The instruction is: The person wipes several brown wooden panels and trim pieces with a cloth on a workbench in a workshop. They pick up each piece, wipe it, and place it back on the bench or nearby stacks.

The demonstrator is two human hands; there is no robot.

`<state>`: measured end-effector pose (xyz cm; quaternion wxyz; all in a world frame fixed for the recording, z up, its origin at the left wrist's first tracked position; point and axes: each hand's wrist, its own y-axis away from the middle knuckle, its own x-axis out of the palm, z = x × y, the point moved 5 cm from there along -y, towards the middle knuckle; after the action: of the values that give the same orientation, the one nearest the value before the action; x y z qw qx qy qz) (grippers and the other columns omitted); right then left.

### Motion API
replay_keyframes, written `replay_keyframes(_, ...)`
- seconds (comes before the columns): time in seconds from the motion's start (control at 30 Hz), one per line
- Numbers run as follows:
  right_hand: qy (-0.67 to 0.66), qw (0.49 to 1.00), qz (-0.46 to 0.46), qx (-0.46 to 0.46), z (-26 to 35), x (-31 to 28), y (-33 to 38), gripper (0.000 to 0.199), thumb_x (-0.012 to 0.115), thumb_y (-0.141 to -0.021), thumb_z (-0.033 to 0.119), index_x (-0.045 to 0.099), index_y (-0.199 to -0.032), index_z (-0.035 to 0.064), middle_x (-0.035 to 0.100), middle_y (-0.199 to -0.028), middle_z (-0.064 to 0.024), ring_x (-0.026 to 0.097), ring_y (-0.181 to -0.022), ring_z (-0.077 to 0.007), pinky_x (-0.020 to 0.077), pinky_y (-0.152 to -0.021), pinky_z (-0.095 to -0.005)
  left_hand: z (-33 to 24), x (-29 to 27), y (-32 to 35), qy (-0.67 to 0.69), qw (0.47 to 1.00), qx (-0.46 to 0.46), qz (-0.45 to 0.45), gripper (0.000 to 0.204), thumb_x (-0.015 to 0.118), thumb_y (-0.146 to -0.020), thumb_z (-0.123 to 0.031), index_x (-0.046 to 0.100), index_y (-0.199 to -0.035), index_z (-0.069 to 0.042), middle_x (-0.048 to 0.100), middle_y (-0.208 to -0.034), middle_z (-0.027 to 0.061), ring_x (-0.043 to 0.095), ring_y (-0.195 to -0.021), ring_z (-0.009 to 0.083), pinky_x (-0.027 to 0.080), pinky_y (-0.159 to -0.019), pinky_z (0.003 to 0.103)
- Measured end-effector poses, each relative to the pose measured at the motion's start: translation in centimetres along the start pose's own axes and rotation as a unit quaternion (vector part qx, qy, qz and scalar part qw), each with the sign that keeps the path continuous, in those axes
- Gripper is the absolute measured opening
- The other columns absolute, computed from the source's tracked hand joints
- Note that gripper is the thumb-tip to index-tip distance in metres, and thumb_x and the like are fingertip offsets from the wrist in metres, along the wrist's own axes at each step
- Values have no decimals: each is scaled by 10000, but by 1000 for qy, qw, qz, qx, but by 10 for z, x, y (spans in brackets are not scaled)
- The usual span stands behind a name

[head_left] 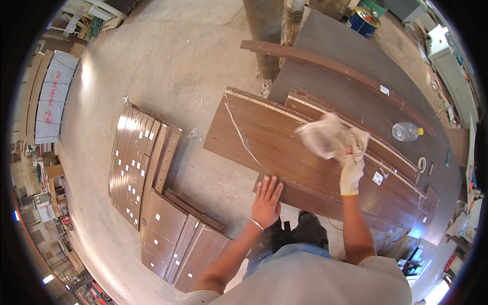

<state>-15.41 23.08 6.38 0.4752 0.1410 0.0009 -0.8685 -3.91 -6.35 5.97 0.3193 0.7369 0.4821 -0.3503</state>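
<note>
My left hand [267, 201] is bare, with a bracelet at the wrist. Its fingers are stretched out flat on the near edge of a brown wood-grain board [305, 197]. A whitish knit glove covers my right hand [352, 175], which is closed on a pale cloth [333, 136], partly smeared by motion. The cloth lies over a large brown panel [264, 129] and the pale raw edge of a narrower brown panel [310, 104] beyond it. A thin, light strip [238, 124] runs across the large panel's left part. White labels dot several boards.
Behind the panels, a long brown strip [325, 60] lies on the dark tabletop [325, 38]. A clear bottle [405, 131] and a tape roll [421, 164] are on the right. Wrapped board stacks [133, 162] stand on the floor at left. A post [265, 35] rises at the far side.
</note>
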Motion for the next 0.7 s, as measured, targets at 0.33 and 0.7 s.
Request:
replay_keyframes(0.33, 205, 909, 272, -240, 64, 353, 60, 266, 653, -958, 302, 690, -1127, 100, 675, -880, -151, 639, -707, -331, 542, -671, -452, 40, -8, -48, -44, 997, 17, 54, 516, 661, -887, -180, 600, -1393, -95, 526, -1498, 138, 330, -1509, 365, 205, -1265, 559)
replay_keyframes(0.7, -339, 860, 273, 267, 1, 180, 54, 316, 580, -996, 160, 639, -1290, 57, 671, -1188, -39, 652, -1005, -173, 560, -849, -316, 132, -69, -75, -157, 984, -7, -84, 339, 694, -867, -196, 712, -1192, -101, 468, -1581, 109, 357, -1497, 376, 214, -1234, 624)
